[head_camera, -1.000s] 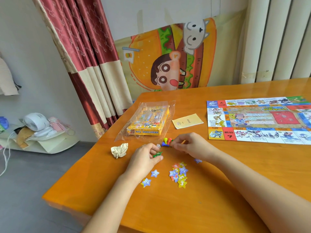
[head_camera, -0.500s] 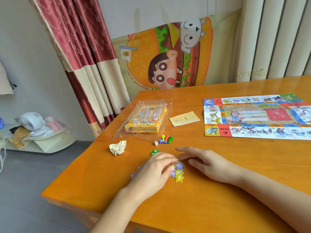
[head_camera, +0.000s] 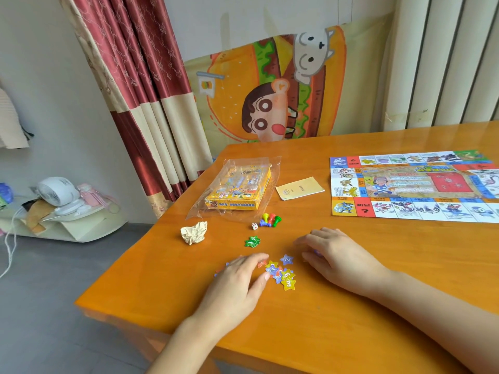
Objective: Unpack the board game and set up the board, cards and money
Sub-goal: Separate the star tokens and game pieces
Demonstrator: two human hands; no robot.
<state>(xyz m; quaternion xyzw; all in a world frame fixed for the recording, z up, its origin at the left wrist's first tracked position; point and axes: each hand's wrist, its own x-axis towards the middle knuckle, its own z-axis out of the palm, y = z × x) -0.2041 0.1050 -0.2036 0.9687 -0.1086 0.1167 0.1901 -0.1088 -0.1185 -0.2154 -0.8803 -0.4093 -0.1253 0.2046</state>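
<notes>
The colourful game board point(head_camera: 415, 186) lies unfolded at the right of the wooden table point(head_camera: 324, 333). A yellow game box point(head_camera: 237, 188) sits in clear wrap at the back left, with a cream booklet point(head_camera: 299, 188) beside it. Coloured pawns point(head_camera: 270, 220) and a white die point(head_camera: 254, 226) lie in front of the box. A green star token point(head_camera: 252, 241) lies alone. My left hand point(head_camera: 237, 282) rests flat, fingertips touching a pile of numbered star tokens point(head_camera: 282, 273). My right hand point(head_camera: 337, 256) lies palm down just right of the pile, covering a token.
A crumpled paper ball point(head_camera: 194, 232) lies near the table's left edge. Off the table to the left, a small white fan point(head_camera: 58, 191) sits on a low shelf. A red and cream curtain point(head_camera: 140, 90) and a cartoon poster point(head_camera: 272, 87) stand behind.
Both hands left the pawns and came down to the star tokens. The left hand let go of the green star, which now lies alone. The scattered stars are drawn closer together.
</notes>
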